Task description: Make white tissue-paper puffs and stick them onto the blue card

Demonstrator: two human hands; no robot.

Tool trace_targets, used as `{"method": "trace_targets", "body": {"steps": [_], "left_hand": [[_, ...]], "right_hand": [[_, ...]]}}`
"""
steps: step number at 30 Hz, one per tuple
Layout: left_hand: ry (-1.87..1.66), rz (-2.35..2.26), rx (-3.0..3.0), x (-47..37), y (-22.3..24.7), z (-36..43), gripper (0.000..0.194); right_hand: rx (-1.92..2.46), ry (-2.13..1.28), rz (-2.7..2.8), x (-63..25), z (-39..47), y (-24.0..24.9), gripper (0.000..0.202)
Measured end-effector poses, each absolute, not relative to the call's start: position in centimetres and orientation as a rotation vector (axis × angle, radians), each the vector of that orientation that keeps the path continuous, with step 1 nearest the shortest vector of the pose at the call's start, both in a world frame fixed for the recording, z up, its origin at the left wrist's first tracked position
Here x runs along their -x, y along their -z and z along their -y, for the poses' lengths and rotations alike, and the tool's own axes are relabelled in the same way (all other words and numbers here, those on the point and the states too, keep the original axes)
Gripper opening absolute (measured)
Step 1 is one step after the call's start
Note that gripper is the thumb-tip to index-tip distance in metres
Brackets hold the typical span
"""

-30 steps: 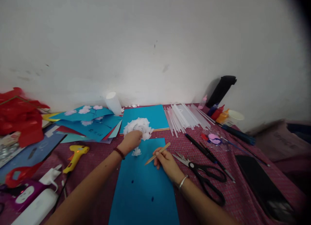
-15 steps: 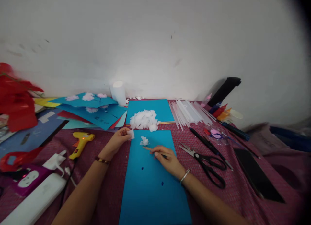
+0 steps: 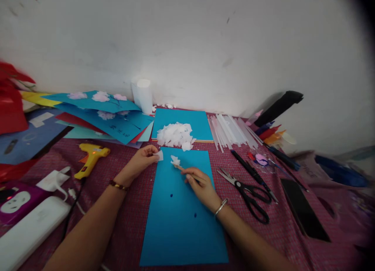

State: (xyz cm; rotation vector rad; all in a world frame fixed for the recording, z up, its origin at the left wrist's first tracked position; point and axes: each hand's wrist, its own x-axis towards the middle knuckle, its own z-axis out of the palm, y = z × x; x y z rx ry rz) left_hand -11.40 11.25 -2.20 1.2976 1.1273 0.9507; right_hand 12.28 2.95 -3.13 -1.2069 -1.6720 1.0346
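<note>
My left hand [image 3: 146,157] pinches a small square of white tissue paper [image 3: 159,155] beside the upper left edge of a blue sheet [image 3: 181,239]. My right hand [image 3: 202,186] is closed around a thin wooden stick [image 3: 200,179], held like a pencil over the sheet. The stick's far end meets the base of a crumpled white tissue tuft [image 3: 175,160] near the top of the sheet. Whether the tuft is stuck to the sheet cannot be made out. Two dark blue dots [image 3: 171,195] mark the paper lower down.
A heap of white tissue pieces [image 3: 175,134] lies on a stack of blue paper [image 3: 202,122]. On the right are scissors [image 3: 249,193], white glue sticks [image 3: 231,131] and a phone [image 3: 304,210]. Left lie a yellow glue gun [image 3: 91,159], a power strip [image 3: 17,204] and flower-decorated sheets [image 3: 129,124].
The view has shifted, so the table sits higher in it. The stick's tip has moved forward from just below the tissue tuft to touch it. My left hand keeps the tissue square.
</note>
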Motion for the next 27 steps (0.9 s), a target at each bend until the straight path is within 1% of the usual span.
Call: {"method": "trace_targets", "body": {"steps": [5, 9, 12, 15, 21, 27], "left_hand": [[-0.859, -1.154, -1.423, 11.7, 2.1, -11.2, 0.016], [-0.816, -1.073, -1.498, 11.7, 1.1, -10.8, 0.012], [-0.690, -1.030, -1.517, 11.6, 0.5, -10.5, 0.012], [-0.605, -1.044, -1.555, 11.1, 1.0, -10.4, 0.013], [-0.654, -1.298, -1.716, 9.6, 2.8, -10.8, 0.014], [-0.661, -1.283, -1.716, 9.5, 2.6, -10.7, 0.017]], "right_hand": [[1.209, -1.098, 1.537, -12.4, -3.3, 3.3, 0.020], [1.215, -1.135, 1.488, -12.5, -3.5, 3.3, 0.020], [1.219, -1.160, 1.462, -12.5, -3.6, 3.1, 0.019], [1.232, -1.162, 1.454, -12.5, -3.7, 2.8, 0.019], [1.197, -1.208, 1.343, -12.8, -3.5, 2.5, 0.021], [1.212, -1.201, 1.285, -12.9, -3.3, 2.8, 0.027]]}}
